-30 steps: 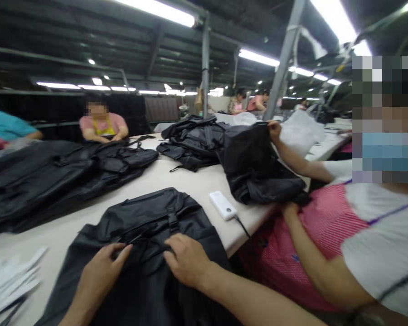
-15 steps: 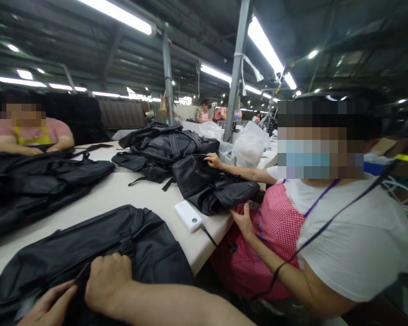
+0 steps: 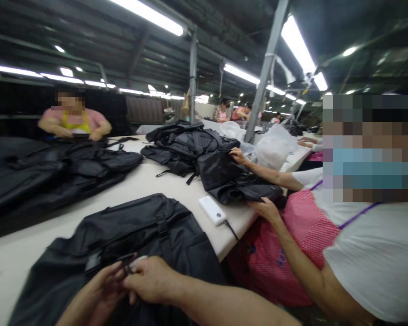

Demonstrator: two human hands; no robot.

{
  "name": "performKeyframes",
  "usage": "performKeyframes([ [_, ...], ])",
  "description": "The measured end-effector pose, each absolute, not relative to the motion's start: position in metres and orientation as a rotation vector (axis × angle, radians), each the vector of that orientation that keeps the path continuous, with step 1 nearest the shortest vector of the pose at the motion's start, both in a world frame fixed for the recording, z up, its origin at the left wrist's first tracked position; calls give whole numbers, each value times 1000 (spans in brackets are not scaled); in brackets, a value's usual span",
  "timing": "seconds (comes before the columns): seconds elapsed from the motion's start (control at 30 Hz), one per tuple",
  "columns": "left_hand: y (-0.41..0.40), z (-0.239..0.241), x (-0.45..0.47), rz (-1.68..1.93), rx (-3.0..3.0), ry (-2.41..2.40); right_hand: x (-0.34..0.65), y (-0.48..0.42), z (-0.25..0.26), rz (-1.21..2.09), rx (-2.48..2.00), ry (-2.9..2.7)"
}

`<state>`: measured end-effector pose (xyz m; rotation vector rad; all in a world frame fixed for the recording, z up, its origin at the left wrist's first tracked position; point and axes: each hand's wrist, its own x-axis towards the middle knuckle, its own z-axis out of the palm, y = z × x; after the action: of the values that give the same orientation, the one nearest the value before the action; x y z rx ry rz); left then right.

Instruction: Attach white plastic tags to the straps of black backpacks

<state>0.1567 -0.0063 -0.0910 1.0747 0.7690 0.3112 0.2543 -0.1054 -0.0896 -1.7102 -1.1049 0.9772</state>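
Observation:
A black backpack (image 3: 132, 222) lies on the pale table in front of me, with straps and a black buckle (image 3: 93, 262) on its face. My left hand (image 3: 104, 290) and my right hand (image 3: 153, 278) meet over its near part. Between their fingertips is a thin black strap (image 3: 125, 263), pinched from both sides. My fingers partly cover the strap, so its end does not show clearly.
A white power bank (image 3: 211, 210) with a black cable lies beyond the backpack. At right, a co-worker in a red checked apron (image 3: 302, 213) handles another black bag (image 3: 221, 172). More black bags (image 3: 54, 167) lie left; a person (image 3: 74, 117) works behind them.
My hands have come together, with the strap now pinched between them; before, my right fist pressed on the backpack. The view has turned left, and the far-left person's hands have risen.

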Motion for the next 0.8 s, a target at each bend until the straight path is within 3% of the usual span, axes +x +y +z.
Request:
performKeyframes([
  [0.23, -58, -77, 141, 320, 696, 734, 227, -139, -83, 897, -1756, -1248],
  [0.47, -89, -71, 115, 374, 962, 716, 228, -185, -51, 1065, -1757, -1354],
  [0.53, -94, -62, 107, 353, 1104, 743, 243, -193, -43, 859, -1867, -1396],
  [0.67, -102, -46, 100, 278, 1236, 720, 270, -183, -35, 94, -1951, -1660],
  [0.8, -108, -34, 99, 201, 1371, 763, 260, -150, -25, -46, -1601, -2351],
])
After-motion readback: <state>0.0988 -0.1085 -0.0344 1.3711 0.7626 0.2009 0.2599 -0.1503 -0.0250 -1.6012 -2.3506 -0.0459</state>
